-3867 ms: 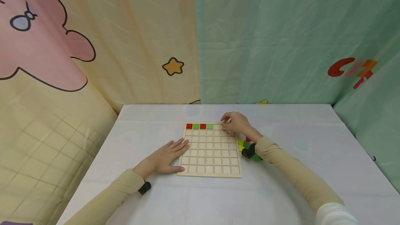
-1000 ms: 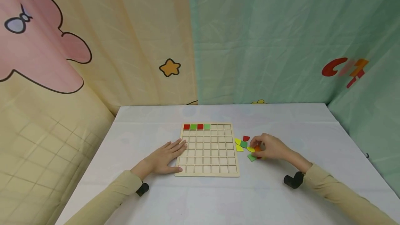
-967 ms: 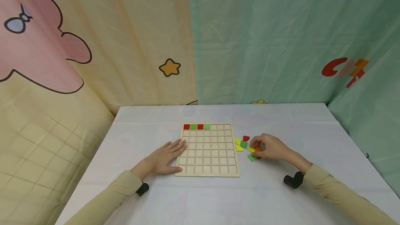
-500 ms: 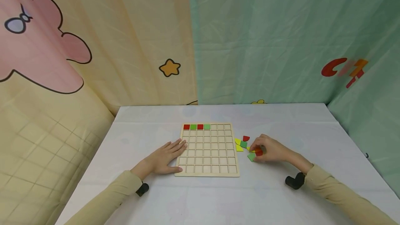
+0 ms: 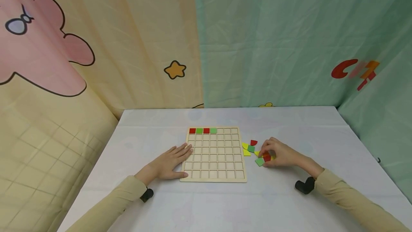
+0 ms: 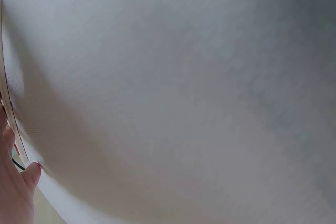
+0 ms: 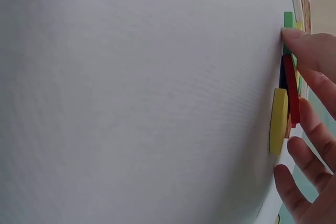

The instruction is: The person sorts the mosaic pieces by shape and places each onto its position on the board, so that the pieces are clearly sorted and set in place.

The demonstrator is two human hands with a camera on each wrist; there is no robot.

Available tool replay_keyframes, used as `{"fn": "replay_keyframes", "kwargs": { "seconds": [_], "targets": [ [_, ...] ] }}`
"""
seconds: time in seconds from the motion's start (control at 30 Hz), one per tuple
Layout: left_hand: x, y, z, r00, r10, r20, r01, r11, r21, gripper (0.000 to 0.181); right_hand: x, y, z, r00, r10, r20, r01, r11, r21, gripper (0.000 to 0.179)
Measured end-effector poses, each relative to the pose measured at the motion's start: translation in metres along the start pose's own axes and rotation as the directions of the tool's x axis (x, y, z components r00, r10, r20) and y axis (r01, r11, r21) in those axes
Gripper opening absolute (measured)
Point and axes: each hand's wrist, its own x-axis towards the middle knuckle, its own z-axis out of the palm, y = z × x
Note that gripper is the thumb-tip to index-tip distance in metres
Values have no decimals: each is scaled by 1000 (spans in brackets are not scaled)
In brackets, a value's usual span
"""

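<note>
A pale wooden grid board (image 5: pixel 214 157) lies on the table, with red, green, red and light green square tiles in its top row. My left hand (image 5: pixel 170 163) rests flat, fingers on the board's left edge. At the right, my right hand (image 5: pixel 280 154) is over loose pieces, thumb and index finger apart around a red tile (image 5: pixel 266 157) and a light green tile (image 5: pixel 259 162). In the right wrist view, the thumb touches a green piece (image 7: pixel 287 19), beside a red piece (image 7: pixel 291 88) and a yellow piece (image 7: pixel 278 121). The palm partly hides the pile.
Left of the pile lie yellow pieces (image 5: pixel 246 152), a green tile (image 5: pixel 251 148) and a red rounded piece (image 5: pixel 254 142). The white-covered table (image 5: pixel 154 124) meets printed curtains (image 5: pixel 273 46) at its back. A black wrist camera (image 5: pixel 305 185) sits under the right cuff.
My right hand has left the board's top right and come down to the loose pieces. There, the red tile has come into fuller view and an orange piece is now covered. The left hand stays put.
</note>
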Motion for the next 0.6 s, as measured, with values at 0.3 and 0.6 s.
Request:
{"fn": "replay_keyframes", "kwargs": {
  "seconds": [0.3,0.6],
  "targets": [
    [0,-1,0,1000,0,0,0,1000,-7,89,3,-3,-5,999,-46,12,46,999,-24,22],
    [1,-1,1,1000,3,1,-3,1000,-6,89,8,0,-9,997,-45,68,48,998,-36,19]
  ]
}}
